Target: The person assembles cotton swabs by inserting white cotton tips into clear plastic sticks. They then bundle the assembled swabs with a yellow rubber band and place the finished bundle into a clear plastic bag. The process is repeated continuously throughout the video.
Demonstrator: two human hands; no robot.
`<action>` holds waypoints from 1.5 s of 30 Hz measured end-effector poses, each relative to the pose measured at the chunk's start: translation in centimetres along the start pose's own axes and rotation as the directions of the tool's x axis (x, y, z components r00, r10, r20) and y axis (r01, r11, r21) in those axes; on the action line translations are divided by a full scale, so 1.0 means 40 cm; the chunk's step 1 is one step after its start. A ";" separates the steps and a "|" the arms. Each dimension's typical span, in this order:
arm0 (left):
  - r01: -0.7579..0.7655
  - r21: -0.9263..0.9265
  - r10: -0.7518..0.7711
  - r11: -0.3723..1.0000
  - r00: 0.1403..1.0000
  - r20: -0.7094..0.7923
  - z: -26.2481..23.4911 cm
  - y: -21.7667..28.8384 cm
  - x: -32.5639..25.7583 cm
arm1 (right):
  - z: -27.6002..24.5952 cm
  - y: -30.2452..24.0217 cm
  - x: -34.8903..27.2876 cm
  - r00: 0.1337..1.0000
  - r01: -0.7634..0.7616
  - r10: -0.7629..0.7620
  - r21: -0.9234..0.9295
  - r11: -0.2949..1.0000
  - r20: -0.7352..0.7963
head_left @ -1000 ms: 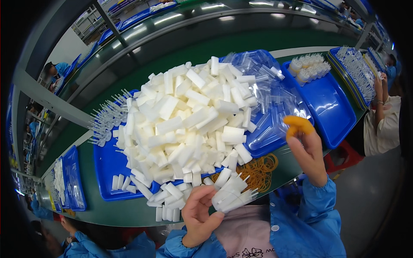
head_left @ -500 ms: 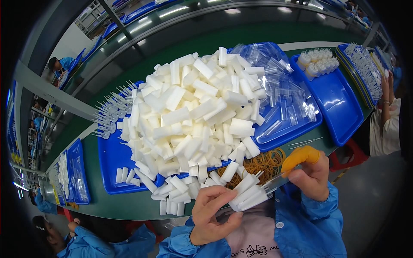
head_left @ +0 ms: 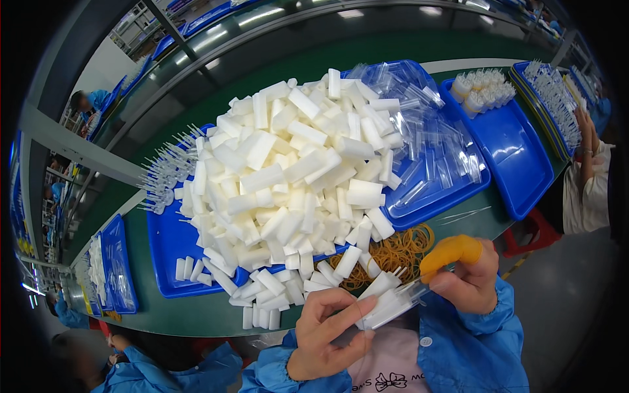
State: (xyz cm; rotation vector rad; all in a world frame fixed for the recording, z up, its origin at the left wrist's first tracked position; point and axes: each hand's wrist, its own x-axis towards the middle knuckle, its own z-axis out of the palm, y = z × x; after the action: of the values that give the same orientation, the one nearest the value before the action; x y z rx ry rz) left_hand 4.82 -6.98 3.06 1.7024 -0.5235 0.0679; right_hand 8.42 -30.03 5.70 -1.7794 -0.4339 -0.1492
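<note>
My left hand (head_left: 331, 334) grips white foam pieces (head_left: 381, 302) between thumb and fingers, in front of my chest. Thin white stick ends stand out at their far edge. My right hand (head_left: 466, 275), with orange covers on its fingers, pinches a clear plastic sleeve (head_left: 413, 293). The sleeve lies over or along the foam pieces; exactly how far it goes round them is hard to tell. Just beyond my hands is a pile of brown rubber bands (head_left: 406, 252). A large heap of white foam pieces (head_left: 295, 170) rises from a blue tray (head_left: 160, 255).
Clear sleeves fill another blue tray (head_left: 426, 209). Right of it, a blue tray (head_left: 524, 170) holds white-and-yellow bundles (head_left: 485, 92). Clear parts with thin stems (head_left: 170, 173) stand at the left. A metal rail (head_left: 78, 147) crosses the left side. Co-workers sit on both sides.
My right hand has shifted slightly left, bringing the clear sleeve further along the foam pieces. My left hand keeps its grip, almost in the same place.
</note>
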 end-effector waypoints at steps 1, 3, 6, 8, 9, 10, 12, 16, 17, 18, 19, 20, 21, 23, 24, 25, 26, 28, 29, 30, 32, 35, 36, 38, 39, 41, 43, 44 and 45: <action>-0.004 0.014 0.004 1.000 1.000 0.005 -0.001 0.002 0.001 | 0.001 0.001 -0.001 1.000 0.016 -0.017 -0.013 1.000 -0.003; 0.006 -0.017 -0.006 1.000 1.000 0.023 -0.003 0.003 0.004 | 0.002 0.004 -0.001 0.999 0.051 -0.051 -0.040 0.998 -0.009; 0.020 -0.043 -0.018 0.999 0.999 0.047 -0.003 0.002 0.011 | 0.006 0.006 0.003 0.996 0.076 -0.079 -0.074 0.994 -0.038; 0.035 -0.048 -0.032 0.998 0.998 0.063 -0.003 0.000 0.015 | 0.003 0.002 0.011 0.998 0.056 -0.057 -0.106 0.993 -0.011; 0.047 -0.046 -0.043 0.998 0.996 0.072 -0.004 -0.002 0.016 | 0.001 0.000 0.014 0.999 0.046 -0.046 -0.123 0.991 0.002; 0.058 -0.045 -0.054 0.997 0.995 0.081 -0.004 -0.003 0.016 | 0.001 0.001 0.015 1.000 0.019 -0.018 -0.101 0.995 0.012; 0.108 -0.070 -0.101 0.992 0.990 0.099 -0.003 -0.009 0.010 | 0.002 0.007 0.015 0.999 -0.036 0.038 -0.061 0.997 0.030; 0.098 -0.093 -0.083 0.991 0.986 0.148 0.000 -0.022 0.014 | 0.004 0.016 0.018 0.992 -0.061 0.064 -0.023 0.998 0.106; 0.103 -0.085 -0.090 0.991 0.985 0.147 0.000 -0.021 0.012 | 0.009 0.014 0.016 0.995 -0.048 0.051 -0.035 0.998 0.088; 0.106 -0.075 -0.094 0.992 0.985 0.146 -0.002 -0.021 0.011 | 0.012 0.014 0.015 0.997 -0.032 0.035 -0.046 0.998 0.070; 0.109 -0.066 -0.098 0.992 0.985 0.144 -0.003 -0.021 0.011 | 0.012 0.011 0.011 0.997 -0.036 0.042 -0.079 0.996 0.070; 0.114 -0.035 -0.109 0.993 0.988 0.110 -0.002 -0.018 0.012 | 0.012 0.008 0.007 0.996 -0.040 0.048 -0.111 0.993 0.070; 0.117 -0.004 -0.116 0.993 0.990 0.076 0.001 -0.013 0.015 | 0.010 0.005 0.006 0.996 -0.042 0.053 -0.145 0.989 0.069; 0.144 -0.025 -0.145 0.989 0.989 -0.025 0.009 -0.016 0.017 | 0.028 0.005 0.019 0.997 0.080 -0.080 -0.207 0.975 0.011; 0.165 -0.074 -0.172 0.983 0.981 -0.095 0.015 -0.027 0.008 | 0.038 0.007 0.025 0.989 0.142 -0.149 -0.235 0.962 -0.011; 0.182 -0.124 -0.201 0.975 0.966 -0.164 0.017 -0.035 0.003 | 0.035 0.013 0.026 0.991 0.132 -0.132 -0.237 0.963 0.018; 0.147 -0.099 -0.164 0.984 0.967 -0.193 0.016 -0.039 0.006 | 0.023 0.021 0.026 0.992 0.124 -0.116 -0.238 0.963 0.047; 0.077 -0.055 -0.088 0.995 0.969 -0.230 0.013 -0.045 0.016 | -0.001 0.048 0.017 0.988 0.142 -0.129 -0.164 0.976 0.087; 0.062 -0.046 -0.071 0.997 0.972 -0.223 0.011 -0.049 0.015 | 0.007 0.044 0.013 0.999 0.043 -0.043 -0.019 0.999 0.013; 0.048 -0.039 -0.055 0.998 0.975 -0.217 0.010 -0.055 0.012 | 0.020 0.039 0.006 0.997 -0.049 0.056 0.134 0.990 -0.045; 0.034 -0.003 -0.034 0.999 0.982 -0.188 0.010 -0.060 0.009 | 0.027 0.044 0.004 0.984 -0.123 0.157 0.318 0.940 -0.085; 0.069 -0.022 -0.072 0.997 0.984 -0.164 0.009 -0.053 0.006 | 0.022 0.056 0.012 0.983 -0.124 0.164 0.372 0.920 -0.078; 0.106 -0.103 -0.123 0.989 0.977 -0.174 0.014 -0.054 0.004 | 0.020 0.051 0.011 0.980 -0.144 0.184 0.362 0.921 -0.081; 0.127 -0.270 -0.172 0.954 0.974 -0.149 0.013 -0.059 0.002 | 0.014 0.048 0.009 0.986 -0.112 0.140 0.265 0.958 -0.089; 0.115 -0.357 -0.166 0.927 0.979 -0.117 0.008 -0.066 0.005 | 0.007 0.051 0.008 0.993 -0.059 0.075 0.173 0.983 -0.090; 0.140 -0.487 -0.197 0.862 0.978 -0.069 0.005 -0.071 0.007 | 0.000 0.051 0.001 0.995 0.008 -0.004 0.048 0.999 -0.095; 0.207 -0.569 -0.276 0.796 0.960 -0.037 0.007 -0.066 0.010 | -0.001 0.049 -0.008 0.994 0.034 -0.034 -0.006 0.999 -0.108; 0.237 -0.609 -0.311 0.757 0.950 -0.017 0.007 -0.061 0.011 | -0.001 0.051 -0.012 0.993 0.058 -0.058 -0.007 0.998 -0.104; 0.264 -0.650 -0.340 0.713 0.940 0.008 0.009 -0.056 0.014 | -0.003 0.053 -0.017 0.991 0.083 -0.084 -0.013 0.996 -0.104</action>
State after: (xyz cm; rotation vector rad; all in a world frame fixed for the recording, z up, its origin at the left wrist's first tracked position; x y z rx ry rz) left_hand 6.07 -7.24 1.11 1.0678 -0.1356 -0.2351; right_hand 8.58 -30.71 3.59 -1.7544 -0.4330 -0.3017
